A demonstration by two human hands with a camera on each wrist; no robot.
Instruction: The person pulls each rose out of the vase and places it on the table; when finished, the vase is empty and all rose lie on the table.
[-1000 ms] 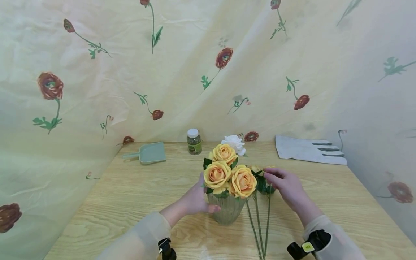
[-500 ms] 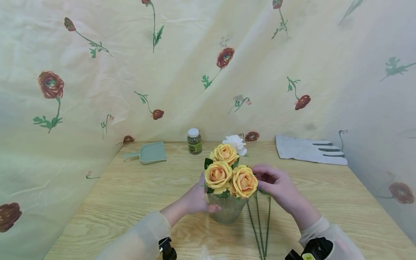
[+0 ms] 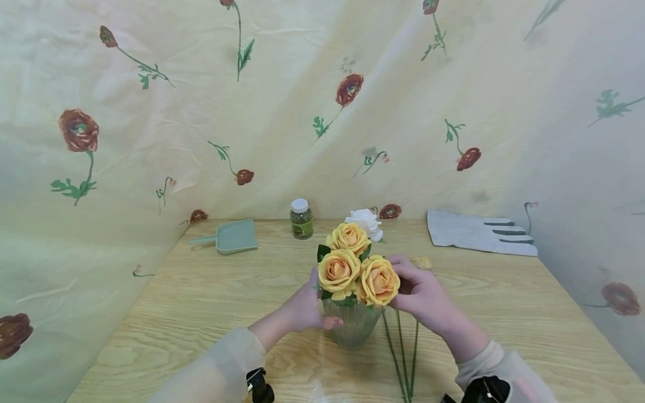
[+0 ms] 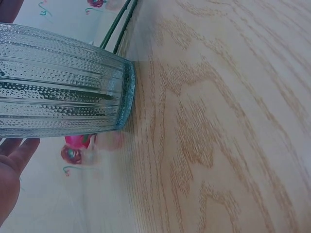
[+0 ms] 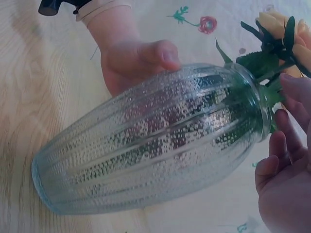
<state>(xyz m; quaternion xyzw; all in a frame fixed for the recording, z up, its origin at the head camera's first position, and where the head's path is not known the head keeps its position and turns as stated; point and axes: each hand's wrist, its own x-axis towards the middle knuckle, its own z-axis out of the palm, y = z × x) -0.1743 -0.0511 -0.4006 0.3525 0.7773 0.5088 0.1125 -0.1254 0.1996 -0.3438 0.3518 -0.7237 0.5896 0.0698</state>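
Observation:
My left hand (image 3: 305, 308) grips the ribbed glass vase (image 3: 351, 327) from the left, thumb on its near side. Several yellow roses (image 3: 347, 239) fill the mouth of the vase, with green leaves below the blooms. My right hand (image 3: 422, 291) is at the right-hand rose (image 3: 379, 281), its fingers partly behind the bloom. In the right wrist view, its curled fingers (image 5: 277, 141) stand near the vase rim, one fingertip close to a stem. Whether they pinch anything is hidden. Three stems (image 3: 403, 358) show to the right of the vase.
At the back of the wooden table (image 3: 216, 313) are a green dustpan (image 3: 237, 237), a white-lidded jar (image 3: 301, 221) and pale grey gloves (image 3: 478, 232). A white flower (image 3: 365, 223) shows behind the vase. Beyond my right hand lies a yellow bloom (image 3: 422, 262).
My right hand has moved left from the leaves and blooms beside the vase to the right-hand rose. My left hand and the vase have stayed put.

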